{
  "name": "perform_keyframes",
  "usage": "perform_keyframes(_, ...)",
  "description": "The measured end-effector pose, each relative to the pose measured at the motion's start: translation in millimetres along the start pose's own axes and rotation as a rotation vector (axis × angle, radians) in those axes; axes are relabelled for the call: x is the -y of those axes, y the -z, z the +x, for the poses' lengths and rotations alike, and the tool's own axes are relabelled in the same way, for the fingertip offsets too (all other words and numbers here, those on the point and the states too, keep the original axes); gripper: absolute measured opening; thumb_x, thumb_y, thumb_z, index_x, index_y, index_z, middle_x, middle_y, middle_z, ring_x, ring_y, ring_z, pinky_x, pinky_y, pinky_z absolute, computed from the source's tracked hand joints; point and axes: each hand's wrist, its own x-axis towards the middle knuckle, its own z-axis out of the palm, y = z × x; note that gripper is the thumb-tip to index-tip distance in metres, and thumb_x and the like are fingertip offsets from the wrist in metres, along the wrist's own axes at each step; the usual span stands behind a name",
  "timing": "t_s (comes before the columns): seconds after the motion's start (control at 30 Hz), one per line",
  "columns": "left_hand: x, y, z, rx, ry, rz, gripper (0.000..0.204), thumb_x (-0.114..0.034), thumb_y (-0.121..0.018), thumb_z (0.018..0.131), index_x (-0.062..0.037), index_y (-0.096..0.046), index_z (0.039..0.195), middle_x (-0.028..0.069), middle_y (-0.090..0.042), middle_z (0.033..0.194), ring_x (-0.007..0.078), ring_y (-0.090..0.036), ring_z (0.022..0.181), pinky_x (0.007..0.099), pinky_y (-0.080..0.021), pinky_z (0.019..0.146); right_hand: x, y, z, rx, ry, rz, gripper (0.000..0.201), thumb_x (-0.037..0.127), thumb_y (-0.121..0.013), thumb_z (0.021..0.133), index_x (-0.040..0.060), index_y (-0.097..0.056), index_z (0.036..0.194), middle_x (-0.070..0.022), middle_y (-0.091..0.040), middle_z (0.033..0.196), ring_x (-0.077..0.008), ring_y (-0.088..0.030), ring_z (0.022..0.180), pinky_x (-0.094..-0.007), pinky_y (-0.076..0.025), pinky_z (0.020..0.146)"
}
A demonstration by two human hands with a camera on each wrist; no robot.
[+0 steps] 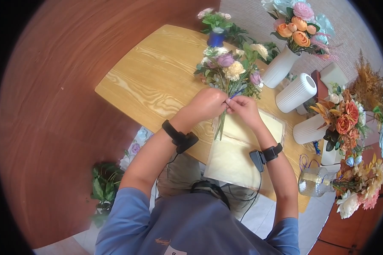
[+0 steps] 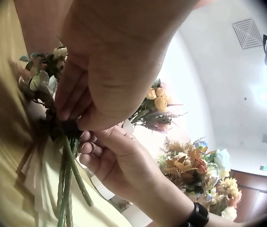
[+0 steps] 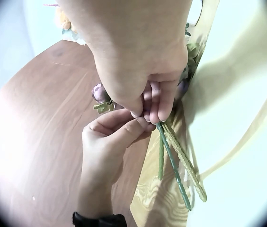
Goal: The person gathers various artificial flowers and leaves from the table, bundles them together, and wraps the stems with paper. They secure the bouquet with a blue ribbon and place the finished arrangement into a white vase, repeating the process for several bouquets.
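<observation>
A bouquet of cream and purple flowers (image 1: 234,71) lies over the wooden table, its green stems (image 1: 220,126) pointing toward the person. The left hand (image 1: 208,103) has its fingers curled at the stems, just below the blooms. From the other side the right hand (image 1: 245,109) meets it, thumb and fingertips pinched together at a thin blue tie (image 1: 236,94). In the left wrist view the stems (image 2: 66,184) hang below both hands. The right wrist view has the fingertips of both hands touching above the splayed stems (image 3: 173,163); the exact grip between them is hidden.
Yellowish wrapping sheets (image 1: 230,159) lie on the table (image 1: 157,63) under and beside the stems. White ribbed vases (image 1: 295,92) and a glass vase (image 1: 315,182) with flowers line the right side. A small blue pot (image 1: 216,39) stands at the back.
</observation>
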Motion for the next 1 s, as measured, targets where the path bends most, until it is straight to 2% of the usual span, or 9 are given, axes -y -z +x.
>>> perform_keyframes(0.17, 3, -3, -4, -0.001, -0.039, 0.066, 0.011, -0.012, -0.062, 0.076, -0.0021, -0.064, 0.072, 0.0153, -0.064, 0.072, 0.0337, -0.062, 0.07, 0.0438, -0.05, 0.064, -3, 4, 0, 0.029, -0.015, 0.103, 0.017, 0.012, -0.061, 0.092, -0.003, -0.064, 0.084, -0.004, -0.064, 0.074, -0.0082, -0.059, 0.064, -0.022, -0.049, 0.062)
perform_keyframes(0.37, 7, -8, -7, -0.042, -0.162, 0.211, 0.012, -0.015, -0.065, 0.076, -0.0043, -0.063, 0.07, 0.0115, -0.061, 0.067, 0.0303, -0.062, 0.067, 0.041, -0.05, 0.061, -3, 6, 2, 0.027, -0.028, 0.218, 0.012, 0.01, -0.063, 0.09, -0.002, -0.061, 0.088, -0.0058, -0.065, 0.078, -0.0095, -0.061, 0.065, -0.0217, -0.051, 0.061)
perform_keyframes(0.57, 5, -14, -9, -0.141, -0.199, 0.25, 0.013, -0.015, -0.065, 0.077, -0.0061, -0.061, 0.067, 0.011, -0.06, 0.065, 0.0285, -0.061, 0.063, 0.04, -0.049, 0.058, -6, 5, 2, 0.003, -0.021, 0.223, 0.012, 0.01, -0.065, 0.089, -0.0022, -0.061, 0.089, -0.0064, -0.065, 0.079, -0.0099, -0.061, 0.064, -0.0223, -0.052, 0.06)
perform_keyframes(0.8, 4, -22, -11, -0.211, -0.218, 0.213, 0.01, -0.012, -0.064, 0.077, -0.0068, -0.06, 0.069, 0.0094, -0.059, 0.065, 0.0272, -0.06, 0.063, 0.0379, -0.049, 0.058, -6, 4, 2, -0.031, -0.049, 0.264, 0.015, 0.011, -0.064, 0.09, -0.004, -0.061, 0.09, -0.0067, -0.065, 0.075, -0.01, -0.061, 0.059, -0.0218, -0.052, 0.054)
perform_keyframes(1.0, -4, -22, -12, -0.29, -0.251, 0.231, 0.003, -0.006, -0.065, 0.074, -0.0067, -0.062, 0.074, 0.008, -0.059, 0.066, 0.0246, -0.058, 0.061, 0.0349, -0.048, 0.057, -9, 5, 3, -0.014, -0.037, 0.287, 0.016, 0.012, -0.064, 0.09, -0.0038, -0.06, 0.09, -0.0065, -0.065, 0.074, -0.0097, -0.06, 0.058, -0.022, -0.052, 0.054)
